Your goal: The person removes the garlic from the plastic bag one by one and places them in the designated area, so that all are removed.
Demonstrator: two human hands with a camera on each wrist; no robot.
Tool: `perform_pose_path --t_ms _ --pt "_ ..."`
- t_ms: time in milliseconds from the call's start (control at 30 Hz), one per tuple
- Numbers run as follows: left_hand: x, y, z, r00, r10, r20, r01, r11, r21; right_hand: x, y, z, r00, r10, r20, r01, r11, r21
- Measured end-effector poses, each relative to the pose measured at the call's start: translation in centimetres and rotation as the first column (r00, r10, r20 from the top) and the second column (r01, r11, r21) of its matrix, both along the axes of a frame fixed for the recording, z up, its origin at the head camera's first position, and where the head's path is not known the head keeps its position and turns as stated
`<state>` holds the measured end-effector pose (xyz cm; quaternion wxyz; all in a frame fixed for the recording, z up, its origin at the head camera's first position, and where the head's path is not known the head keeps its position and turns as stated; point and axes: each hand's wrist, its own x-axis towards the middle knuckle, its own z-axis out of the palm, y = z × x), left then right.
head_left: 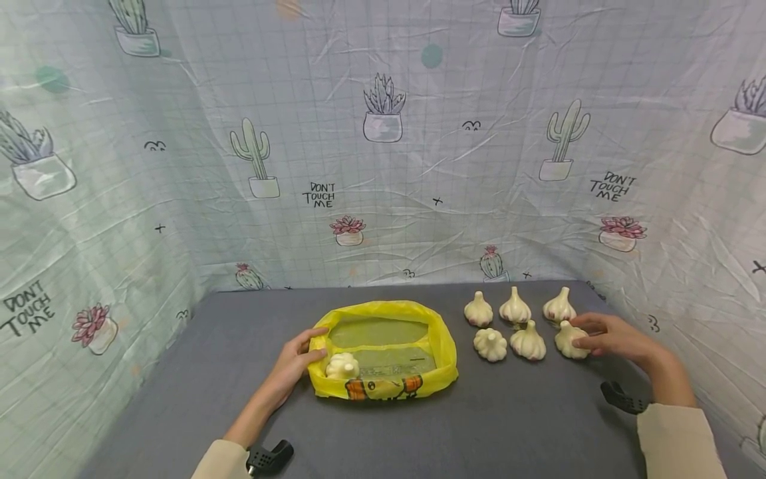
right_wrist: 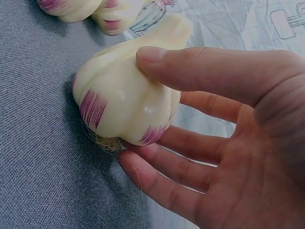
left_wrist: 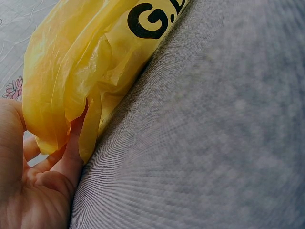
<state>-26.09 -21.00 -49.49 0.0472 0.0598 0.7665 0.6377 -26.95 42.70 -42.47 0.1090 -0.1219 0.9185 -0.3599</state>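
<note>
A yellow plastic bag (head_left: 444,346) stands on the table with its mouth spread wide, and one garlic bulb (head_left: 342,366) lies inside at its left end. My left hand (head_left: 293,362) holds the bag's left rim. In the left wrist view the thumb and fingers of that hand (left_wrist: 40,191) are on either side of the yellow plastic (left_wrist: 71,71). At the right, my right hand (head_left: 613,339) grips a garlic bulb (head_left: 570,340). The right wrist view shows this bulb (right_wrist: 128,90), with purple streaks and stringy roots, between thumb and fingers, close to the table.
Several other garlic bulbs stand in two rows right of the bag, among them a front one (head_left: 490,344) and a back one (head_left: 559,305). The grey table (head_left: 479,432) ends at a cactus-print sheet (head_left: 419,199), which also rises along both sides.
</note>
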Motion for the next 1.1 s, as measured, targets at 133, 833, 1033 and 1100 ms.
perform_pose_path --t_ms 133,833,1033,1100 --pt "-0.1 0.0 0.0 1.000 0.001 0.001 -0.001 1.000 -0.003 0.1 0.0 0.0 1.000 -0.002 0.009 0.002 1.000 -0.014" --pt "0.0 -0.1 0.0 1.000 -0.011 0.013 0.011 1.000 0.019 0.3 0.6 0.5 1.000 0.009 0.021 -0.007 0.998 -0.061" --pt "0.0 0.0 0.1 1.000 0.003 0.007 -0.003 1.000 0.006 0.4 0.6 0.9 1.000 0.003 0.014 -0.002 1.000 -0.030" --pt "0.0 0.1 0.1 1.000 0.006 0.006 -0.006 1.000 0.003 0.5 0.6 1.1 1.000 -0.003 0.016 0.004 1.000 -0.023"
